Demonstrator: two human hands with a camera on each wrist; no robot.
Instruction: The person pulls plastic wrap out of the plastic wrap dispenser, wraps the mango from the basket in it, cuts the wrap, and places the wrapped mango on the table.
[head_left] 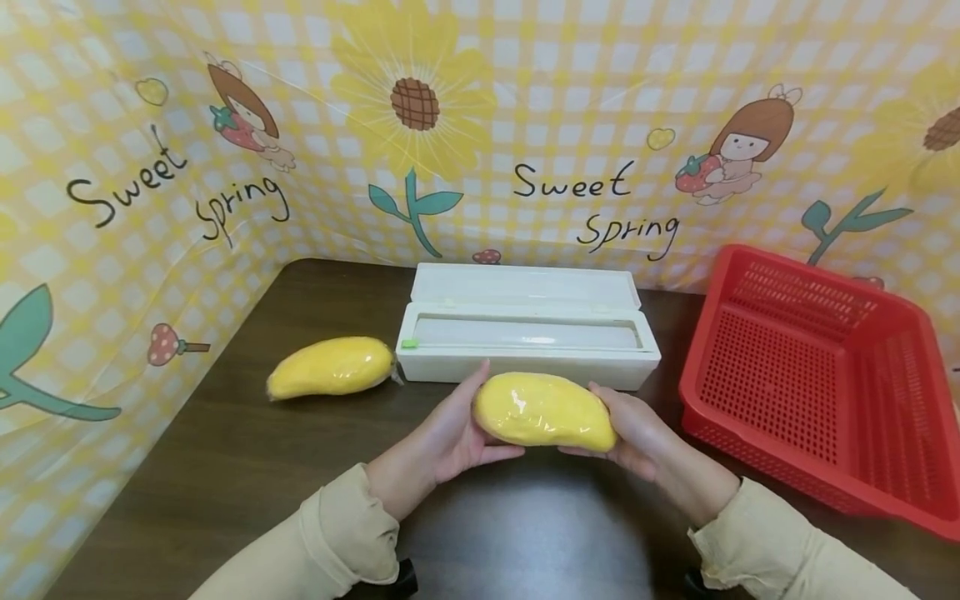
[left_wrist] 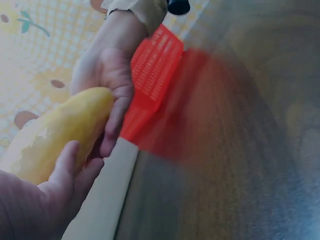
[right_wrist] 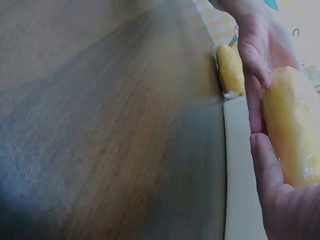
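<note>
Both hands hold a yellow mango [head_left: 543, 410] wrapped in shiny clear film, raised above the table in front of the white box. At its left end is my left hand [head_left: 457, 433], thumb on the near side. My right hand [head_left: 637, 433] grips the right end, its fingertips partly under the fruit. Another wrapped yellow mango [head_left: 330, 367] lies on the table to the left; the right wrist view shows that mango [right_wrist: 230, 70] beyond the hands. Just behind the held mango stands a white cling film dispenser [head_left: 525, 367], lid up, with a roll inside.
A red plastic basket [head_left: 757, 400] with perforated walls stands on the right side of the dark wooden table [head_left: 247, 467]. A small green tab [head_left: 408, 343] sits at the dispenser's left end. Yellow checked cloth [head_left: 495, 100] hangs behind and along the left.
</note>
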